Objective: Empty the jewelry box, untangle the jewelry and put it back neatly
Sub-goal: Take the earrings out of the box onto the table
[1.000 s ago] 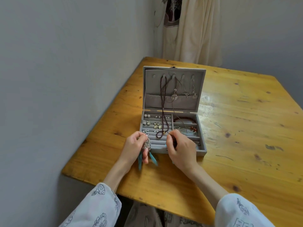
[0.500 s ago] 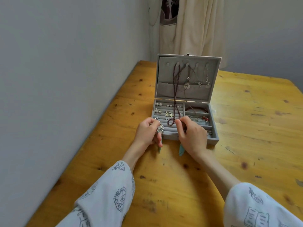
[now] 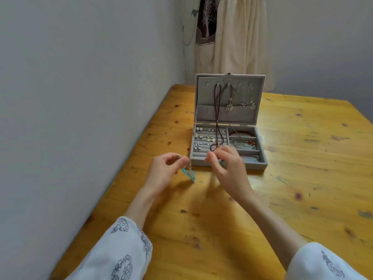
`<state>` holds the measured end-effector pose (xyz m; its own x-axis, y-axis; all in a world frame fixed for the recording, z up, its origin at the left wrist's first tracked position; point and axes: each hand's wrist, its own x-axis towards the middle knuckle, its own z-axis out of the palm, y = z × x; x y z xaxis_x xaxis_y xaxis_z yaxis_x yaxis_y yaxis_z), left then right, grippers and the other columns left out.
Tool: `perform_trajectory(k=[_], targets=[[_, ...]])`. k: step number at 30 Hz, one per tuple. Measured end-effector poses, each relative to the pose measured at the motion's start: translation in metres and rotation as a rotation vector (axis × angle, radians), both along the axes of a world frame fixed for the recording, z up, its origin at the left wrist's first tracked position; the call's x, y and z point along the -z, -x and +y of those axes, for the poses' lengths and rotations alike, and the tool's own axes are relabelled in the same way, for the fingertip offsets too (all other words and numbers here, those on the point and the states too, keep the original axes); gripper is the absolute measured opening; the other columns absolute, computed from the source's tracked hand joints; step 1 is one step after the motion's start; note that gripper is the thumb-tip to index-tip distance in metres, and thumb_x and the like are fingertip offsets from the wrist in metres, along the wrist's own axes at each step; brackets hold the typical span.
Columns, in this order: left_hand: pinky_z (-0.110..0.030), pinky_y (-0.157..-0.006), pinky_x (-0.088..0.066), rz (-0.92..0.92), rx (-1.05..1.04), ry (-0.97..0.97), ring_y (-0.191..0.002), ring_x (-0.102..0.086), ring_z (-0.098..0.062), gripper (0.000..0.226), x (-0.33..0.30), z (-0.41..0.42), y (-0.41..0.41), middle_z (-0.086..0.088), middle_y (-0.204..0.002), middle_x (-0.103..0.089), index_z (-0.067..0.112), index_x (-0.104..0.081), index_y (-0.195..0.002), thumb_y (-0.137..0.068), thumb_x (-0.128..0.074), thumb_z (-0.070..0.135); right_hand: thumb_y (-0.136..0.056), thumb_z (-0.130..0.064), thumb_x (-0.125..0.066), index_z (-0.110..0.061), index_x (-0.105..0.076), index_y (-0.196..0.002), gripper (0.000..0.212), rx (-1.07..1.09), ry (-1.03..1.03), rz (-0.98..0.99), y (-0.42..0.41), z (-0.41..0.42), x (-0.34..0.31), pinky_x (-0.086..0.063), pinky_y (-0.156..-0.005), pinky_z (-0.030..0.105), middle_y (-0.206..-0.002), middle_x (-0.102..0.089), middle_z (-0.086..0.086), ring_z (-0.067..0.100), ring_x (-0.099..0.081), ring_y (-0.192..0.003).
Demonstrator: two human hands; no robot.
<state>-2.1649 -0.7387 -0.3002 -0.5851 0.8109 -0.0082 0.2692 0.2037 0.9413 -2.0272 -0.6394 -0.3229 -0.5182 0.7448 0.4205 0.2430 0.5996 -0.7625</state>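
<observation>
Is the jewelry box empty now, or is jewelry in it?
Not empty. The open jewelry box holds earrings in its ring rolls, bracelets in the side compartments, and necklaces hanging from its lid.

No text, label or number is readable.

Pulled both hands back off the jewelry box (image 3: pixel 228 158) toward 6 o'clock and spread them apart. Left hand (image 3: pixel 165 170) now out at 9 o'clock of the box's front corner, pinching a silver earring (image 3: pixel 187 166) with teal drops. Right hand (image 3: pixel 228 168) lifted, blurry, something teal in the fingers.
</observation>
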Motion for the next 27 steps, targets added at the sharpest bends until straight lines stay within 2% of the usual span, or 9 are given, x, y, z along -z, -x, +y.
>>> perform_trajectory(k=[3,7,10,12,15,19,21,25,27], targets=[[-0.004,-0.055,-0.038,0.159,-0.014,0.035,-0.053,-0.05,0.011,0.011,-0.013,-0.031,0.009,0.011,-0.072,-0.06,0.013,-0.071,-0.089,-0.081,-0.066,0.019,-0.09,-0.025,-0.054,-0.01,-0.072,-0.074,0.028,-0.124,0.142,-0.007,0.002,-0.027,-0.016,-0.041,-0.069,0.021,-0.077,-0.058,-0.001,0.011,-0.053,-0.077],[-0.02,-0.065,-0.041,0.29,0.047,0.17,-0.063,-0.049,-0.005,0.02,-0.021,-0.059,0.019,0.008,-0.075,-0.057,0.017,-0.07,-0.1,-0.088,-0.058,0.026,-0.09,-0.021,-0.056,-0.015,-0.071,-0.079,0.02,-0.255,0.301,-0.087,0.011,-0.05,-0.031,-0.05,-0.062,0.026,-0.063,-0.063,-0.007,0.002,-0.057,-0.055],[-0.026,-0.069,-0.046,0.216,0.045,0.197,-0.074,-0.054,-0.013,0.023,-0.024,-0.071,0.021,-0.002,-0.093,-0.062,0.016,-0.068,-0.105,-0.092,-0.051,0.025,-0.089,-0.019,-0.057,-0.009,-0.07,-0.082,0.018,-0.305,0.36,-0.147,0.018,-0.059,-0.034,-0.049,-0.057,0.018,-0.064,-0.065,-0.001,0.002,-0.057,-0.051],[-0.02,-0.068,-0.047,0.169,0.031,0.149,-0.084,-0.058,-0.014,0.024,-0.027,-0.078,0.022,-0.001,-0.1,-0.065,0.017,-0.066,-0.109,-0.093,-0.051,0.021,-0.09,-0.018,-0.056,-0.006,-0.071,-0.086,0.02,-0.328,0.369,-0.174,0.021,-0.064,-0.035,-0.05,-0.058,0.02,-0.066,-0.065,0.001,0.006,-0.058,-0.054],[-0.013,-0.063,-0.049,0.103,-0.019,0.004,-0.08,-0.066,-0.007,0.02,-0.033,-0.088,0.023,0.007,-0.088,-0.072,0.018,-0.067,-0.106,-0.089,-0.056,0.017,-0.093,-0.019,-0.052,-0.008,-0.07,-0.084,0.023,-0.417,0.414,-0.183,0.022,-0.071,-0.04,-0.048,-0.056,0.017,-0.065,-0.064,-0.002,0.005,-0.058,-0.054],[-0.013,-0.056,-0.048,-0.035,-0.051,-0.079,-0.063,-0.066,-0.006,0.014,-0.035,-0.088,0.025,0.005,-0.074,-0.073,0.019,-0.071,-0.095,-0.085,-0.061,0.015,-0.097,-0.018,-0.043,-0.012,-0.065,-0.075,0.032,-0.486,0.63,-0.103,0.026,-0.076,-0.041,-0.042,-0.051,0.02,-0.063,-0.061,0.001,0.01,-0.053,-0.052],[-0.014,-0.055,-0.046,-0.078,-0.031,0.0,-0.06,-0.065,-0.006,0.012,-0.03,-0.083,0.03,0.003,-0.071,-0.073,0.019,-0.072,-0.091,-0.085,-0.062,0.014,-0.096,-0.018,-0.043,-0.012,-0.065,-0.074,0.032,-0.461,0.635,-0.154,0.031,-0.073,-0.035,-0.041,-0.053,0.021,-0.063,-0.06,-0.001,0.01,-0.049,-0.053],[-0.012,-0.052,-0.044,-0.028,0.108,0.292,-0.053,-0.06,-0.002,0.017,-0.011,-0.069,0.044,0.0,-0.07,-0.068,0.013,-0.068,-0.092,-0.092,-0.051,0.011,-0.093,-0.024,-0.047,-0.019,-0.07,-0.081,0.026,-0.423,0.515,-0.419,0.046,-0.063,-0.012,-0.044,-0.058,0.022,-0.065,-0.06,-0.007,0.006,-0.05,-0.057],[-0.015,-0.054,-0.044,0.037,0.126,0.373,-0.055,-0.057,-0.004,0.019,-0.002,-0.059,0.054,-0.005,-0.071,-0.066,0.014,-0.07,-0.09,-0.093,-0.051,0.015,-0.091,-0.025,-0.051,-0.019,-0.072,-0.089,0.022,-0.383,0.48,-0.42,0.054,-0.055,-0.003,-0.045,-0.054,0.015,-0.065,-0.062,-0.007,0.002,-0.052,-0.052]])
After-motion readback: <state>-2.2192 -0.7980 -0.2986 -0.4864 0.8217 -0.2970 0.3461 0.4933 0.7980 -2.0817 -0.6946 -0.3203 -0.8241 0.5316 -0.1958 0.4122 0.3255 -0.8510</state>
